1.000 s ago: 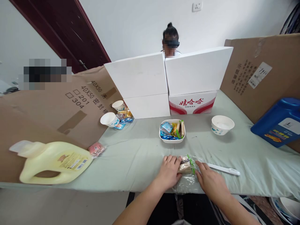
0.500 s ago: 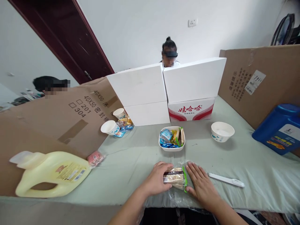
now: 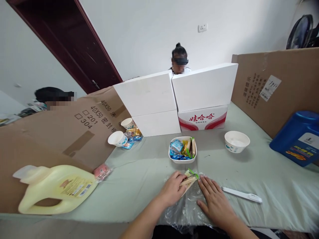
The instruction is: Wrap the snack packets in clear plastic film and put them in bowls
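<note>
My left hand (image 3: 171, 189) grips a wrapped snack bar (image 3: 188, 179) with a green end, tilted up toward the far side. It sits at a clear plastic bag (image 3: 183, 212) lying at the near table edge. My right hand (image 3: 215, 202) lies flat on the bag, fingers spread, just right of the bar. A white bowl of wrapped snacks (image 3: 183, 148) stands just beyond both hands.
A white stick tool (image 3: 242, 194) lies right of my right hand. An empty paper bowl (image 3: 236, 141), a blue jug (image 3: 297, 137) and a yellow jug (image 3: 56, 187) lie around. Cardboard walls and white boxes (image 3: 174, 96) fence the table; two paper cups (image 3: 122, 132) stand far left. A person sits behind the boxes.
The snack bar has turned from lying flat across the bag to tilting up in my left hand. My right hand stays pressed on the bag. The view rose slightly.
</note>
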### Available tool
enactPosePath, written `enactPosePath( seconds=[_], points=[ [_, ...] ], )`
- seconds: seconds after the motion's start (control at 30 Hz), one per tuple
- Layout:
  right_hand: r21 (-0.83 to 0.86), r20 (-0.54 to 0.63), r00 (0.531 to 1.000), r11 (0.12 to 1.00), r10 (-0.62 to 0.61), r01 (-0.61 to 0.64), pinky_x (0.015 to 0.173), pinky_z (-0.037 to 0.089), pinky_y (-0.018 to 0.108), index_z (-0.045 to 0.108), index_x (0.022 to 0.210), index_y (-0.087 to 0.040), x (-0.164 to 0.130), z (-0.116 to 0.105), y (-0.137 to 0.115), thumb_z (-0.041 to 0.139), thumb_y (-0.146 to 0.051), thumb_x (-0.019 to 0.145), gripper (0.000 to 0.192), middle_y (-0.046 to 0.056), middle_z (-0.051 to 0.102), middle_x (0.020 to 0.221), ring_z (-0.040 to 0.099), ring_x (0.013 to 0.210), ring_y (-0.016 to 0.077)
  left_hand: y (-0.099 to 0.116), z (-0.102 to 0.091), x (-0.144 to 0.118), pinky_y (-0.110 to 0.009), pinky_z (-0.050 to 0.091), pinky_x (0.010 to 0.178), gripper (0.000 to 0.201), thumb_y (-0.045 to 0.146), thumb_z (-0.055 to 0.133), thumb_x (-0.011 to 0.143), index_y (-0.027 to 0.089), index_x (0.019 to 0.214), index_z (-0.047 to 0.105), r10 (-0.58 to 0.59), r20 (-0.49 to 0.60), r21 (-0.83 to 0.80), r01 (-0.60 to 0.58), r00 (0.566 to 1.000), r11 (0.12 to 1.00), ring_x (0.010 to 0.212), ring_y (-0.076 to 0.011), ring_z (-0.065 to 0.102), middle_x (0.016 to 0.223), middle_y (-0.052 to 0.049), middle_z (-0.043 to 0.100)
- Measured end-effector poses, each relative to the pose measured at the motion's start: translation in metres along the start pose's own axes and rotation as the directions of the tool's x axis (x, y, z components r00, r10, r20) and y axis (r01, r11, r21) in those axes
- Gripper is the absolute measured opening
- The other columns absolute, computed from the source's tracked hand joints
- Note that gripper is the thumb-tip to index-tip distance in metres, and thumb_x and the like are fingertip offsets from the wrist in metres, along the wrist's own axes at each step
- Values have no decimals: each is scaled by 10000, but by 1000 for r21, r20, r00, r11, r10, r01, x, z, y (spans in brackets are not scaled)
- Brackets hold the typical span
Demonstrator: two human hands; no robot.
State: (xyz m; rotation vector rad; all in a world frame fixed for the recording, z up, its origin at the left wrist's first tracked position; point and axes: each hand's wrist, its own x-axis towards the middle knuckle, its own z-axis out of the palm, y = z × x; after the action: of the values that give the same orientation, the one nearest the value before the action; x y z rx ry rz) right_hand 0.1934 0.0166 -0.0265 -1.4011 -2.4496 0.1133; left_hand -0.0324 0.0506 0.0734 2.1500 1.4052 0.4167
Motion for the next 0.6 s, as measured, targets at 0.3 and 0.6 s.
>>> enactPosePath(
  seconds=[0.3,0.6],
  points=[
    [-16,-6,1000,1000,2,-2,1115,232,463,325,1471,-196,0,2,0,349,-594,923,679,89,300,1531,292,1396,274,14,27,3,-503,401,943,625,288,645,759,172,1350,479,-135,-97,320,160,986,934,1082,-354,539,1164,-151,607],
    [-11,2,1000,1000,13,-13,1116,235,467,336,1466,-201,-1,5,0,330,-594,929,665,72,292,1530,306,1391,273,-34,-44,24,-359,464,891,613,495,679,726,154,1211,523,-317,-233,-689,75,919,721,1039,-267,605,1111,-91,661]
  ],
)
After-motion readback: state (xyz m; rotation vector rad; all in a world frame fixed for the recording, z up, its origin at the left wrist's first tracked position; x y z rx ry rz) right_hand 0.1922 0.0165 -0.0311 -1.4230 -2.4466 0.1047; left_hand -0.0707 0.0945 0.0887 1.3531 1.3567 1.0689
